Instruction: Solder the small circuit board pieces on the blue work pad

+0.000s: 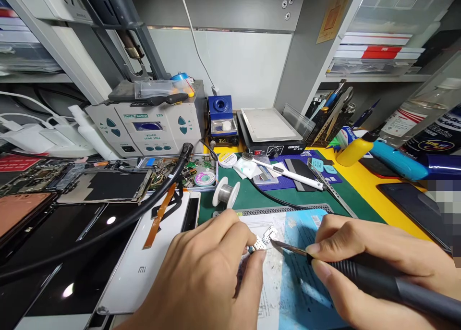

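Black-handled soldering iron (392, 284) sits gripped in the right hand (360, 253), the fingers closed round the handle. Its thin tip reaches a small circuit board (264, 239), though the view does not show whether they touch. The left hand (201, 277) is closed in a pinch on that board, holding it just above a printed blue-and-white sheet (298, 253), which lies on a green mat (245, 195).

Past the hands, one solder spool (226, 193) stands on the mat. To its left, one shallow tray (215, 176) holds several green boards (196, 169), too jumbled to count, and one small roll (205, 178). One round tin (227, 159) lies just beside the tray. Farther back, one blue stand (219, 106) carries one glass cup (224, 127) with a white lump (226, 125) in it. To the right, one black mesh cup (322, 128) holds a bunch of tools (329, 99), and one clear bottle (406, 121) stands beside one dark bottle (435, 138).
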`<state>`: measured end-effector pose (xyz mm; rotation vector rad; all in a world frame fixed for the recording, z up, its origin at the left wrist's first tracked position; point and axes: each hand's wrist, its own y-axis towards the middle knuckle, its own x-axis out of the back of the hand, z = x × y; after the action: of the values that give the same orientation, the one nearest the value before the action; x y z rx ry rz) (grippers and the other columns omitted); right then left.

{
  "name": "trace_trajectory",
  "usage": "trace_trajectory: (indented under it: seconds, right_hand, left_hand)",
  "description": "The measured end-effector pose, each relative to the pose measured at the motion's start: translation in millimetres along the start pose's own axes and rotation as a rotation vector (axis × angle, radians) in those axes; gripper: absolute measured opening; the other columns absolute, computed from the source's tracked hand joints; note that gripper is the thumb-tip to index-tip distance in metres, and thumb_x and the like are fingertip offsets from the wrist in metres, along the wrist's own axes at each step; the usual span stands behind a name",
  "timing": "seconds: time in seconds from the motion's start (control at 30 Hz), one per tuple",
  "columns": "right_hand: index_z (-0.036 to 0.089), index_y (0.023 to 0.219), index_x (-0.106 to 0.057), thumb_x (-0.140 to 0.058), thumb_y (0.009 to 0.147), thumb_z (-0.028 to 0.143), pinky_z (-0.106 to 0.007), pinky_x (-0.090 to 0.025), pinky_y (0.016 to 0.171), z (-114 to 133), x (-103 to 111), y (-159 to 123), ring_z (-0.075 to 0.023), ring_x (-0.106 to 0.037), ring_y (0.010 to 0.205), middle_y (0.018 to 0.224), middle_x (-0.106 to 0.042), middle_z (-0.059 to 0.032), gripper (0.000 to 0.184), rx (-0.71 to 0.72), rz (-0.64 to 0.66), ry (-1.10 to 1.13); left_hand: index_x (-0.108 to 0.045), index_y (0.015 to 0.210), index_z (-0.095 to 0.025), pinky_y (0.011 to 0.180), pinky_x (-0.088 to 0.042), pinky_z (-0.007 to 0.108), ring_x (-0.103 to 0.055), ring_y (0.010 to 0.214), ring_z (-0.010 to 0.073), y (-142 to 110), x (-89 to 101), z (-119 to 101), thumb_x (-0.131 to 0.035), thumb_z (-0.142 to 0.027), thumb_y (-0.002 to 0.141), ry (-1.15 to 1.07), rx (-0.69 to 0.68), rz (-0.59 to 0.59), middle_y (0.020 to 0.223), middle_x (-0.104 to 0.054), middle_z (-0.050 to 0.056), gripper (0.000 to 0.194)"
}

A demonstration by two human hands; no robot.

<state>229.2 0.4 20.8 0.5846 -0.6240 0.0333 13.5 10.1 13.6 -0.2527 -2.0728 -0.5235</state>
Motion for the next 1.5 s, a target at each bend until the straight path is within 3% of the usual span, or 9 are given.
trace_trajectory:
  seconds: [0.43, 0.7, 0.9, 1.03, 1.33, 1.5]
  right_hand:
    - [0.027, 0.069, -0.062, -0.064, 0.071, 0.008, -0.016, -0.047, 0.046, -1.6, -2.7, -0.6, -0.0085, -0.059, 0.047, 0.056, -0.064, 0.0092, 0.019, -0.035, -0.040, 0.020]
    - [0.028, 0.071, -0.062, -0.066, 0.070, 0.010, -0.016, -0.049, 0.049, -3.2, -0.7, -1.8, -0.0086, -0.059, 0.046, 0.057, -0.065, 0.0102, 0.019, -0.031, -0.037, -0.019]
    - [0.028, 0.064, -0.062, -0.064, 0.070, 0.014, -0.017, -0.045, 0.043, -0.7, -2.0, -2.3, -0.0092, -0.056, 0.045, 0.053, -0.062, 0.0095, 0.015, -0.106, -0.057, -0.031]
    - [0.028, 0.063, -0.063, -0.065, 0.070, 0.017, -0.017, -0.048, 0.048, 1.6, -1.6, -2.7, -0.0088, -0.056, 0.045, 0.053, -0.062, 0.0091, 0.013, -0.157, -0.082, -0.046]
    - [0.027, 0.063, -0.064, -0.063, 0.070, 0.013, -0.018, -0.046, 0.044, 0.1, -0.4, -1.3, -0.0097, -0.056, 0.044, 0.053, -0.063, 0.0081, 0.016, -0.092, -0.042, -0.039]
    - [0.027, 0.062, -0.064, -0.066, 0.068, 0.016, -0.019, -0.050, 0.048, 4.2, -0.6, -1.6, -0.0113, -0.059, 0.046, 0.054, -0.064, 0.0076, 0.013, -0.146, -0.108, -0.055]
  left_hand:
    - [-0.057, 0.075, -0.024, 0.059, -0.041, 0.030, -0.056, 0.067, 0.0170, 0.9, -1.0, 0.5, -0.055, -0.015, 0.087, -0.005, -0.021, -0.011, 0.077, -0.058, -0.002, 0.015]
    - [-0.057, 0.075, -0.024, 0.060, -0.041, 0.030, -0.056, 0.068, 0.0172, -0.8, -2.3, 0.8, -0.055, -0.016, 0.086, -0.007, -0.010, -0.009, 0.077, -0.058, -0.002, 0.014]
    - [-0.056, 0.074, -0.024, 0.059, -0.041, 0.030, -0.056, 0.066, 0.0169, 1.1, -2.2, 0.8, -0.054, -0.016, 0.087, 0.001, -0.010, -0.013, 0.076, -0.058, -0.002, 0.016]
    - [-0.056, 0.075, -0.024, 0.059, -0.041, 0.030, -0.057, 0.067, 0.0173, 1.3, -1.8, -0.4, -0.055, -0.017, 0.086, 0.004, 0.015, 0.002, 0.078, -0.059, -0.002, 0.014]
    - [-0.057, 0.073, -0.024, 0.059, -0.041, 0.029, -0.056, 0.065, 0.0164, 0.6, -1.0, -0.1, -0.054, -0.016, 0.086, -0.002, 0.001, -0.002, 0.076, -0.059, -0.002, 0.015]
    - [-0.057, 0.073, -0.023, 0.058, -0.041, 0.028, -0.057, 0.066, 0.0163, 1.0, 1.1, -1.9, -0.054, -0.015, 0.086, 0.005, 0.004, 0.008, 0.076, -0.059, -0.001, 0.016]
